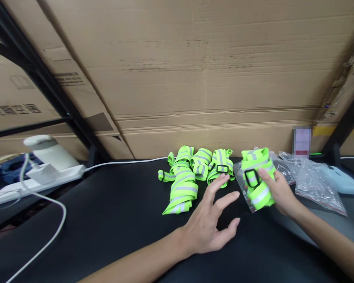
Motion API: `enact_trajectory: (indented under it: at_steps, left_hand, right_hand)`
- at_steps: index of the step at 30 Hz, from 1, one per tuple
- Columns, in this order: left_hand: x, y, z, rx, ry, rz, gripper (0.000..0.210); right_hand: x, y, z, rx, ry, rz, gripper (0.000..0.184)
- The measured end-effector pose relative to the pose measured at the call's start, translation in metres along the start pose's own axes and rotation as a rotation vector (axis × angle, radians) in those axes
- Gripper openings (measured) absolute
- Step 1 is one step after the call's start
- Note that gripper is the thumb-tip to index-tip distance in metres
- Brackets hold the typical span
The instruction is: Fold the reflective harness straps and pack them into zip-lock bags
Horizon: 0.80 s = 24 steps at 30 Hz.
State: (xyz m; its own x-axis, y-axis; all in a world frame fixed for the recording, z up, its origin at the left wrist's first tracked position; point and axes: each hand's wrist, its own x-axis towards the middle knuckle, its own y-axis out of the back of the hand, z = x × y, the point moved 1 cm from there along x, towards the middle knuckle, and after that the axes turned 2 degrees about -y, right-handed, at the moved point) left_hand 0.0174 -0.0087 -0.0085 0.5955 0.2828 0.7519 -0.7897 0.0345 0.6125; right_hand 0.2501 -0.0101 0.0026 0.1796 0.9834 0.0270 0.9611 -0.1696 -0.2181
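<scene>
My right hand (279, 192) grips a rolled neon-green reflective strap (258, 179) with grey stripes and a black buckle, its thumb beside the buckle. A clear plastic bag (242, 182) shows behind that roll; whether the hand holds it too, I cannot tell. Fingers apart and holding nothing, my left hand (208, 220) hovers over the black table. Just beyond it are several more rolled straps of the same kind: a larger roll (183, 188) in front, a small roll (201, 161) behind, and a buckled roll (221, 165) nearest the left fingertips.
Clear zip bags (315, 184) and a light blue case-like object (342, 181) lie at the right. A white power strip (59, 177), charger, cable and pale bottle (51, 151) occupy the left. Cardboard (206, 78) walls the back, with black metal posts (47, 86) at both sides.
</scene>
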Motion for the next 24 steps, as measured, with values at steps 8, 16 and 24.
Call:
enact_trajectory:
  at_steps: [8, 16, 24]
  left_hand:
    - [0.020, -0.028, -0.005, -0.018, -0.047, -0.231, 0.018]
    - [0.024, -0.041, -0.014, -0.074, 0.128, -0.378, 0.021]
    - [0.019, -0.031, -0.024, 0.074, 0.112, -0.332, 0.023]
  right_hand:
    - [0.038, 0.051, -0.017, -0.024, 0.097, 0.295, 0.061]
    - [0.031, 0.040, -0.004, -0.045, 0.059, 0.200, 0.057]
    - [0.011, 0.028, -0.012, 0.072, -0.078, -0.066, 0.048]
